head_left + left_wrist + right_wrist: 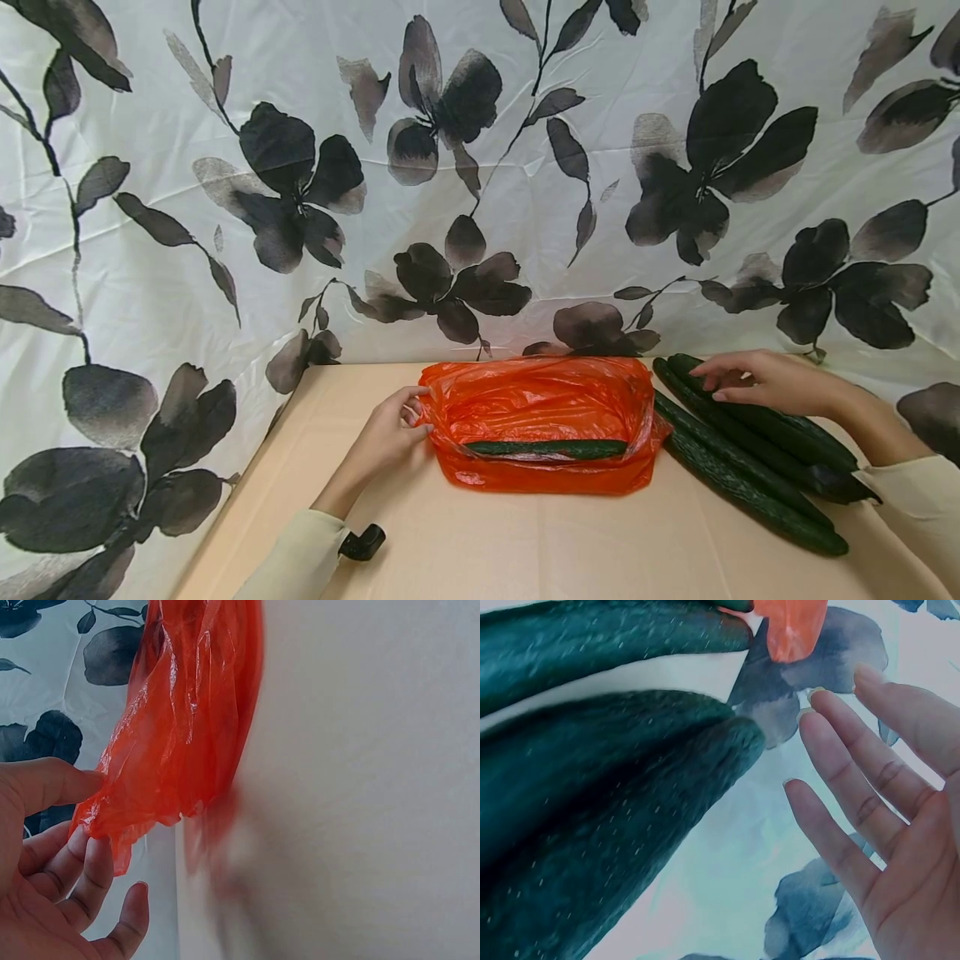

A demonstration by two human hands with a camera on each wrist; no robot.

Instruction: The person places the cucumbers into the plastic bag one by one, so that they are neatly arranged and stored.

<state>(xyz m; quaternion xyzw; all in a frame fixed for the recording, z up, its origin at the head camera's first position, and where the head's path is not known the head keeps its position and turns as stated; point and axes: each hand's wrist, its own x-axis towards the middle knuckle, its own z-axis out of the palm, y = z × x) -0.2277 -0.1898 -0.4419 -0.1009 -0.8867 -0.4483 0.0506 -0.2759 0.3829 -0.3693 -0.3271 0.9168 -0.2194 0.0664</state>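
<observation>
— Pinching the bag's (542,421) left edge between thumb and fingers, the left hand (390,433) sat at lower centre-left of the head view. Why hold it there, did you think?

— Probably to keep the mouth pulled open. The wrist view showed the thin orange plastic (176,742) gathered at the thumb (52,780), with the other fingers (90,870) loosely curled under the fold. The bag lay flat on the table (480,542), its opening wide.

— And inside it?

— One cucumber (546,448) lay lengthwise along the near side of the opening, so the bag was already partly filled.

— Where was the right hand (757,379)?

— At centre-right of the head view, over the far end of the cucumber pile (750,467) just right of the bag. Its fingers were straight and spread; the right wrist view showed an open palm (900,825) beside the cucumber tips (630,795), gripping nothing. Whether the fingertips touched the top cucumber could not be told.

— Why were the cucumbers piled so?

— They lay side by side, nearly touching the bag's right edge, seemingly to be within easy reach. A flowered cloth (225,208) hung behind the table.
</observation>
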